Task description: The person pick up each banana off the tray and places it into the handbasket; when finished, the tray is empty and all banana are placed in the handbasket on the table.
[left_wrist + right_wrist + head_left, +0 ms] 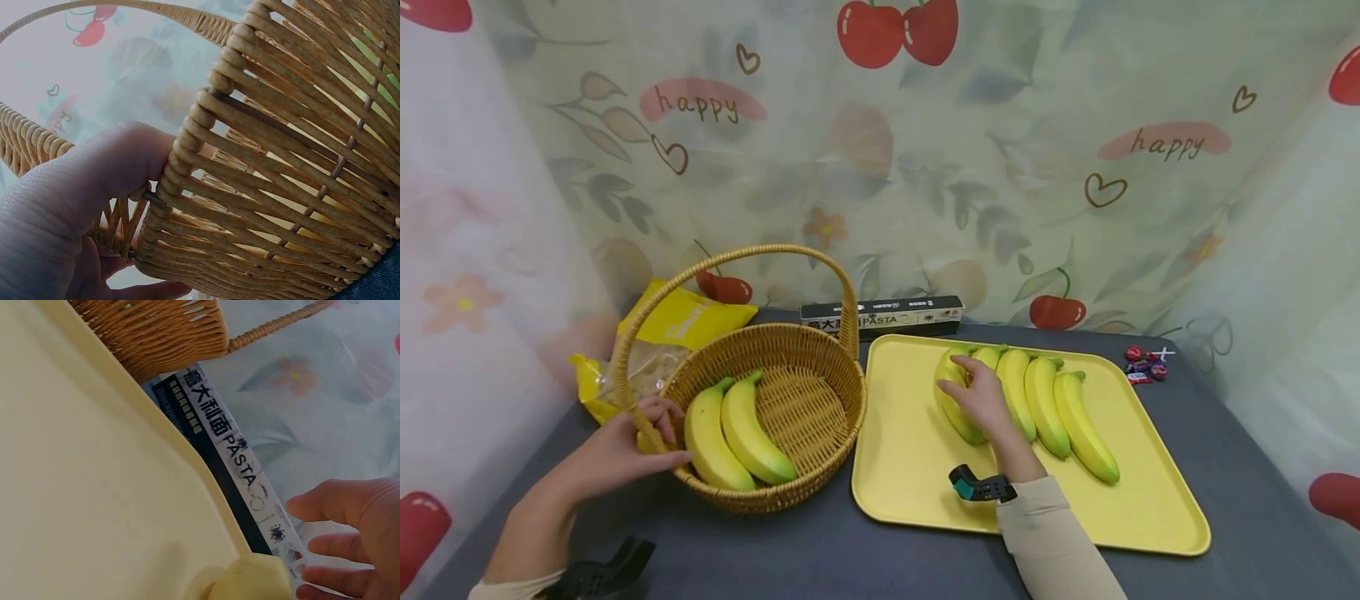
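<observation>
Two bananas lie side by side in the wicker basket, their stems pointing away from the person, while five more bananas rest in a row on the yellow tray to its right. The left hand grips the basket at its near left, by the foot of the handle — the left wrist view shows the thumb hooked over the rim. The right hand hovers over the left end of the row (partly hiding the second banana there), thumb and fingers spread apart and holding nothing. Behind the tray stands a pasta box; a yellow bag sits behind the basket, and wrapped sweets lie beyond the tray's right side.
</observation>
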`<state>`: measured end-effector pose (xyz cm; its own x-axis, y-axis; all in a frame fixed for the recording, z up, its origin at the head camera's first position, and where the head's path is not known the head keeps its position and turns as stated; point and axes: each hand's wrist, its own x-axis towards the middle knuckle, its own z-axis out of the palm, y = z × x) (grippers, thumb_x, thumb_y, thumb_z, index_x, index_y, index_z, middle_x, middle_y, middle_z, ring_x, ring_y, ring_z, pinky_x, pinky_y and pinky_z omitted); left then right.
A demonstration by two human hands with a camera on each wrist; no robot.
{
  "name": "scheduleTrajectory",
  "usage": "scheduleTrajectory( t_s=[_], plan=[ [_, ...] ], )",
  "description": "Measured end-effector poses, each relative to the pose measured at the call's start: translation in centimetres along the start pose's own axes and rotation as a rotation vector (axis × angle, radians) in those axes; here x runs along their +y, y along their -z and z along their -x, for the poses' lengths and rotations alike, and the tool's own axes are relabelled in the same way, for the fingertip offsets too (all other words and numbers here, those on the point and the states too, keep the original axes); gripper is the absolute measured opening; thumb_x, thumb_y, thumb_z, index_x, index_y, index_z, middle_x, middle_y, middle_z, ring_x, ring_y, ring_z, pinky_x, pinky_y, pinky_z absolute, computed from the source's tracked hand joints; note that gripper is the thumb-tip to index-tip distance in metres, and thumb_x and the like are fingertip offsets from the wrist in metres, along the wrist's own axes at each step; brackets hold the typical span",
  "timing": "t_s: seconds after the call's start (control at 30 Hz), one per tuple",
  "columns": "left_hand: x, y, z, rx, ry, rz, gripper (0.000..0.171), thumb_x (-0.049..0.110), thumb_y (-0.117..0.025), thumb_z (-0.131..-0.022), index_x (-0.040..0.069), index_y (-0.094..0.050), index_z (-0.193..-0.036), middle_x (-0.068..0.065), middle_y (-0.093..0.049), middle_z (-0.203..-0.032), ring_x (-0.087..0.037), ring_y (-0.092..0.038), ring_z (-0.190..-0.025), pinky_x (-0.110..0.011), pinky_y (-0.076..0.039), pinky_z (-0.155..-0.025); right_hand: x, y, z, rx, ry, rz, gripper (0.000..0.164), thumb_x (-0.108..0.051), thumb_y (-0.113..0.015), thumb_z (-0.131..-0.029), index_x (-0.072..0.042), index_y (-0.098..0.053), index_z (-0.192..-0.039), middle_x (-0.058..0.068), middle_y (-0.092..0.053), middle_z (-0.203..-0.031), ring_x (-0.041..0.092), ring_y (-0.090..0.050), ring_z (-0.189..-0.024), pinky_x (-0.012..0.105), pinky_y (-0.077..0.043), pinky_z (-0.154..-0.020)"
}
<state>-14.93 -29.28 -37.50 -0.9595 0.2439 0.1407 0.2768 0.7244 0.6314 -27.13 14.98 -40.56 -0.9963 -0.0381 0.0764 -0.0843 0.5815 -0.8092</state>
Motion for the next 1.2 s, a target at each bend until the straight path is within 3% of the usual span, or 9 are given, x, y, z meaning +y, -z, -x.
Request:
scheduleTrajectory(
  t_s=[0.23,0.47,0.8,1.2],
  plan=[
    [0.0,0.1,-0.1,-0.008,-0.003,0.005,0.027,0.025,-0.076,-0.078,0.01,-0.054,-0.076,-0.009,-0.056,-0.109,-0.02,-0.053,-0.099,-0.023,-0.046,-0.074,0.1,-1.0,0.2,-0.059,0.047,0.073,0.057,-0.011,-0.065,-0.085,0.005,-0.044,-0.135,0.024,-0.033,-0.146,0.04,-0.029,-0.136,0.05,-0.028,-0.11],
    [0.0,0.0,0.0,0.0,-0.006,0.009,0.027,0.025,-0.076,-0.078,0.01,-0.053,-0.076,-0.009,-0.057,-0.108,-0.018,-0.053,-0.099,-0.026,-0.046,-0.075,0.8,-1.8,0.2,-0.091,0.151,0.117,0.061,-0.003,-0.064,-0.082,0.006,-0.04,-0.137,0.022,-0.024,-0.151,0.04,-0.022,-0.139,0.052,-0.022,-0.111],
    [0.2,-0.1,0.1,0.005,-0.006,-0.004,0.027,0.025,-0.076,-0.077,0.01,-0.053,-0.076,-0.01,-0.057,-0.108,-0.025,-0.053,-0.1,-0.026,-0.046,-0.075,1.3,-2.3,0.4,-0.144,0.094,0.119,0.084,-0.008,-0.069,-0.081,0.005,-0.018,-0.146,0.03,-0.003,-0.152,0.044,-0.009,-0.14,0.053,-0.017,-0.112],
    [0.1,0.0,0.1,0.006,-0.009,-0.007,0.027,0.025,-0.076,-0.077,0.011,-0.054,-0.075,-0.008,-0.057,-0.107,-0.019,-0.052,-0.1,-0.026,-0.046,-0.075,1.1,-2.4,0.6,-0.132,0.076,0.124,0.079,-0.004,-0.066,-0.08,0.0,-0.023,-0.147,0.028,-0.023,-0.149,0.041,-0.02,-0.139,0.05,-0.022,-0.112]
  ],
)
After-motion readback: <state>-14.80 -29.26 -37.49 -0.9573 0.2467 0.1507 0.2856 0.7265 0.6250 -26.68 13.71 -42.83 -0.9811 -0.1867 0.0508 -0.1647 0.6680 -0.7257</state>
